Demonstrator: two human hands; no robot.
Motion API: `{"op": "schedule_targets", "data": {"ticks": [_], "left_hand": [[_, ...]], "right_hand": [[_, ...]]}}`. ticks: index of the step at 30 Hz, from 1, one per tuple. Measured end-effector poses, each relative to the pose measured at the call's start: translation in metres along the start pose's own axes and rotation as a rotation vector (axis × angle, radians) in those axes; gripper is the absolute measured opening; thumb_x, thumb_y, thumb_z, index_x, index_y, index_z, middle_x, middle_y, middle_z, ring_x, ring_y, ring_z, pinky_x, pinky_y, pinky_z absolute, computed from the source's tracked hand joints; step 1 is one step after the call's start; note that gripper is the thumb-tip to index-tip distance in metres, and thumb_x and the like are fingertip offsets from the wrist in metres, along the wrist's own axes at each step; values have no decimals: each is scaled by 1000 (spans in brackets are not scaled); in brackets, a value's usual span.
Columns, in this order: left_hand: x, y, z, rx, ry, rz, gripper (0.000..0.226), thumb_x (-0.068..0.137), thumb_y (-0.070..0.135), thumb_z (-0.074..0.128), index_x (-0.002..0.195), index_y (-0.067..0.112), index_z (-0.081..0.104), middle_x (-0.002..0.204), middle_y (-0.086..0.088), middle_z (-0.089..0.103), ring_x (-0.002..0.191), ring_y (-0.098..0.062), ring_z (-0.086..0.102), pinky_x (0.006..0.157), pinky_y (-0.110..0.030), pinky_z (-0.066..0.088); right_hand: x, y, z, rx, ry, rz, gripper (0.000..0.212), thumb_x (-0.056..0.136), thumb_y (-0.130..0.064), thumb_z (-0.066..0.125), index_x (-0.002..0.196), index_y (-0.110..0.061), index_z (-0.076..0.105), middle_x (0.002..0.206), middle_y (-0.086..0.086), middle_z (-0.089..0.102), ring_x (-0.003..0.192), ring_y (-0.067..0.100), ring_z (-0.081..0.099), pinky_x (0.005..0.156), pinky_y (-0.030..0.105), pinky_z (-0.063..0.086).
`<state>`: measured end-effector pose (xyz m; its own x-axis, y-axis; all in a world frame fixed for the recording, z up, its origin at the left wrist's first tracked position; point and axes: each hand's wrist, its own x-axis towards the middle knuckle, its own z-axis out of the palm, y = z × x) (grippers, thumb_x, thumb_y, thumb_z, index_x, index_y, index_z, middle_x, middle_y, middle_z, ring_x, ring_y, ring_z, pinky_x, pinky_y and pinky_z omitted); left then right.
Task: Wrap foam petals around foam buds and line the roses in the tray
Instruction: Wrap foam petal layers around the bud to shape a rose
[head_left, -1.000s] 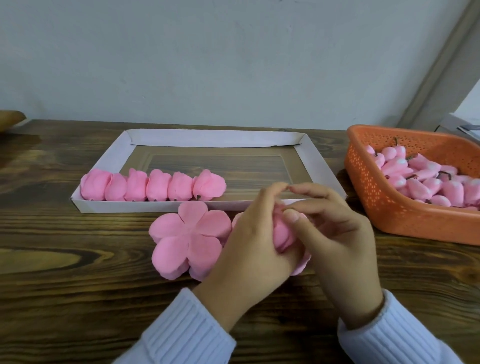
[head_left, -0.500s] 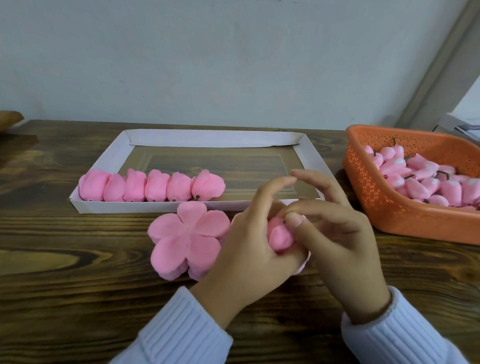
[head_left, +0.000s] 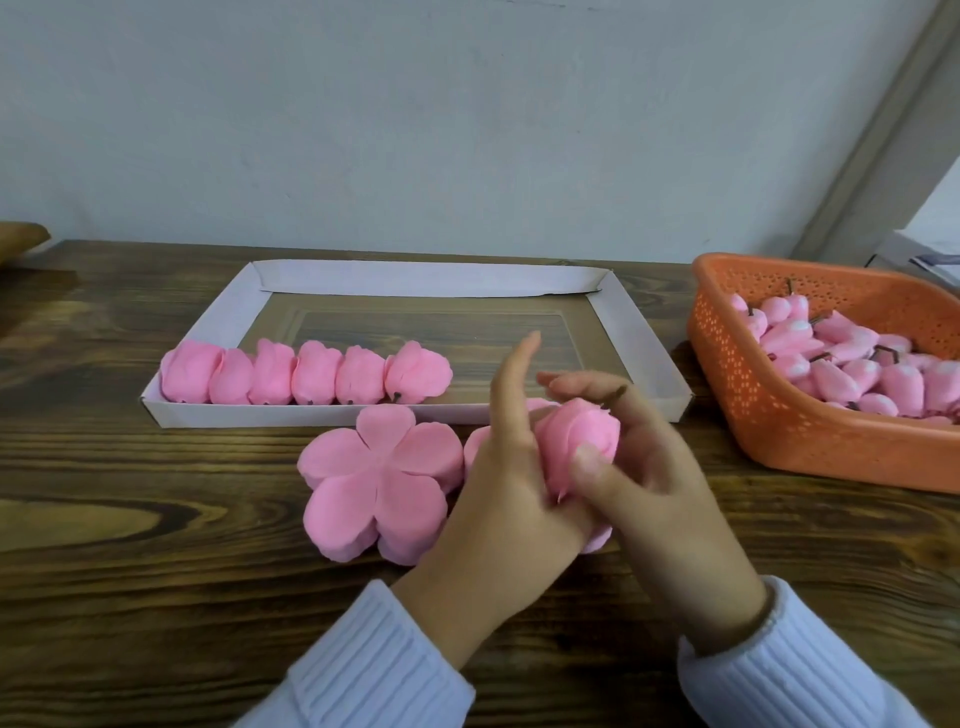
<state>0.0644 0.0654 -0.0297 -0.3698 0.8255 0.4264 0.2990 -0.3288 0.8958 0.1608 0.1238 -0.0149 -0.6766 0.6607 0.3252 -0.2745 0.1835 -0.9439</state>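
The right hand (head_left: 665, 499) curls thumb and fingers round a wrapped rose (head_left: 582, 441) at the bench (head_left: 130, 519) centre. The left hand (head_left: 498, 499) presses its side, forefinger straight. At eleven o'clock, six roses (head_left: 306, 374) line the tray (head_left: 415, 278).

Dark wooden table (head_left: 130, 519), plain pale grey wall (head_left: 415, 114), grey corner trim (head_left: 878, 135)

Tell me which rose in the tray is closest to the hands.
The rightmost rose of the six in the tray, the only one with free space on its right.
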Motion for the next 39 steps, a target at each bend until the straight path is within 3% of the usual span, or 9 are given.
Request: {"op": "schedule_targets", "data": {"ticks": [2,4,6,12,15,18,23,28,39], "left_hand": [[0,-2,2,-58,64,13,69,73,35,57,130,60,27,99,37,58,93,7,62,72,-12,51],[-2,-2,2,-28,46,56,79,77,11,55,120,72,27,105,48,53,98,20,55,74,-1,44],[-3,-1,-1,31,13,42,83,76,12,55,119,75,23,104,52,50,96,23,53,74,1,43],[-1,9,-9,342,-129,28,96,78,32,60,143,48,-9,94,24,63,72,2,63,67,-28,55],[5,18,-33,452,-84,7,78,84,35,62,146,40,14,89,20,59,81,0,59,72,-18,48],[13,22,-75,592,133,-156,49,79,39,59,126,39,45,84,19,61,85,3,58,70,-9,42],[2,10,-136,934,209,-507,26,82,26,67,109,27,64,98,3,70,96,-25,62,88,-44,48],[-6,5,-136,921,199,-546,12,83,25,68,85,36,64,89,11,70,96,-18,64,90,-43,47],[-8,7,-128,1081,256,-425,11,82,20,67,77,30,63,80,8,68,80,-23,62,74,-41,49]], "right_hand": [[-2,0,8,-24,-74,-16,43,77,-25,67,117,-11,58,108,-1,71,98,13,68,78,21,53],[-3,-1,13,-40,-87,-45,32,82,-21,64,113,-13,62,106,-1,72,98,13,69,79,20,52],[-3,-1,15,-49,-52,-83,24,85,-22,62,108,-14,64,102,-3,73,94,11,69,77,19,52],[0,5,4,88,232,-109,10,74,-25,63,81,-25,70,87,7,73,82,23,70,69,29,55],[5,5,-9,62,320,-85,4,69,-16,65,68,-20,65,69,3,66,70,18,65,65,27,53],[7,9,-15,3,378,-28,8,70,-9,63,71,-14,58,65,2,58,63,14,58,57,24,48],[6,8,-10,-99,380,-35,13,71,-12,64,73,-25,61,66,-8,59,63,7,57,55,19,47],[5,9,-9,-151,367,-17,11,72,-15,64,77,-25,63,69,-8,62,65,6,60,58,21,51],[7,10,-8,-161,367,21,13,70,-20,64,74,-32,66,67,-7,63,64,6,61,57,21,50]]}}
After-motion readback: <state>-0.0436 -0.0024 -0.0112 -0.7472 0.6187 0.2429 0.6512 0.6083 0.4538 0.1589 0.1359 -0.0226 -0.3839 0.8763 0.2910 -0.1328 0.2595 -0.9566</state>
